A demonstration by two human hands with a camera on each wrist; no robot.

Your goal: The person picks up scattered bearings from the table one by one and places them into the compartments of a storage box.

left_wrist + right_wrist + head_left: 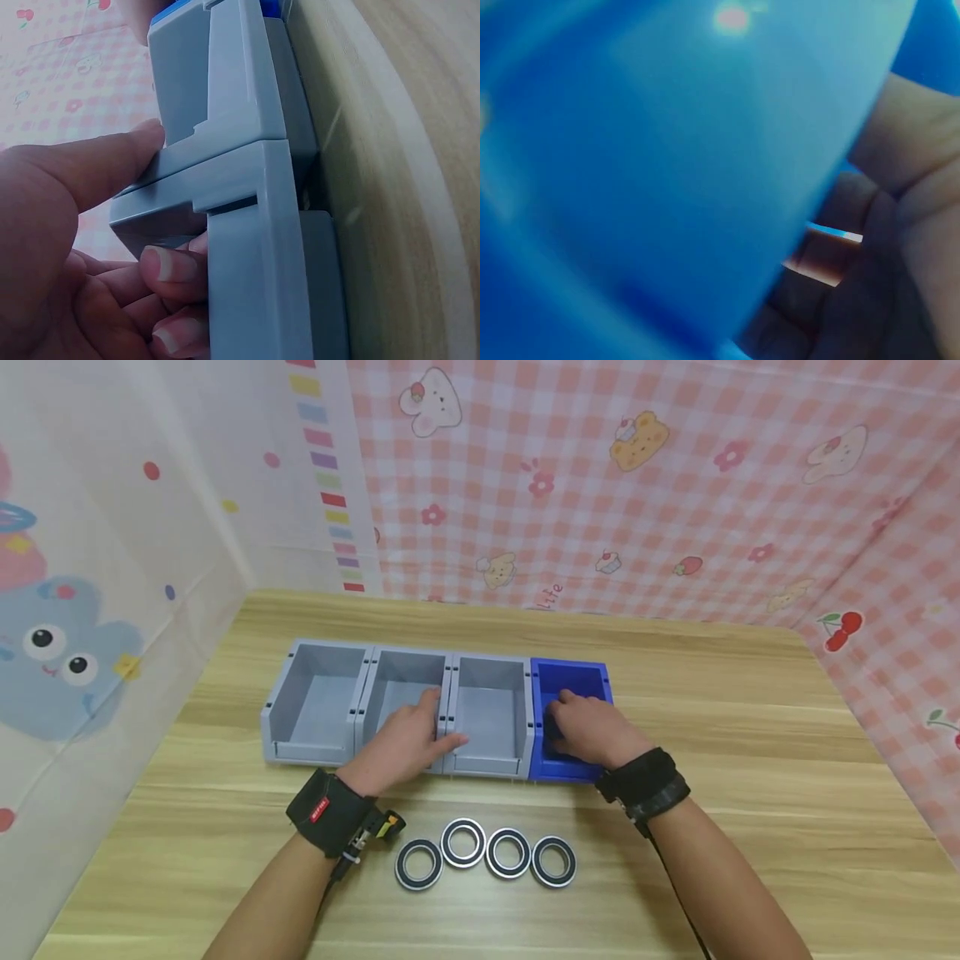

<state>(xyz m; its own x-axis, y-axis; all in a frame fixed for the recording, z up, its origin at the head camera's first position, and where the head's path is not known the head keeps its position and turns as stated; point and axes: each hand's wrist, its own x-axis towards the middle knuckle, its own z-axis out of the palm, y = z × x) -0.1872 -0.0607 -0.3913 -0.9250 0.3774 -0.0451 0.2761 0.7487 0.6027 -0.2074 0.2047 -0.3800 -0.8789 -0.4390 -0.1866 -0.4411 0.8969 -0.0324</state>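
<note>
Three grey storage bins (483, 727) and a blue bin (572, 673) stand side by side in a row. My left hand (401, 743) straddles the joined walls of the middle and right grey bins. Its thumb (112, 161) lies over the right grey bin's side, with its curled fingers (176, 266) inside the middle one. My right hand (592, 727) reaches down into the blue bin, fingers bent, beside something dark (551, 731). In the right wrist view the blue wall (705, 150) hides the fingertips; I cannot tell what they hold.
Several ring-shaped ball bearings (507, 853) with black seals lie in a row on the wooden table (750, 693), in front of the bins. Patterned cloth (637, 510) hangs behind and at the sides. Both wrists wear black straps (648, 785).
</note>
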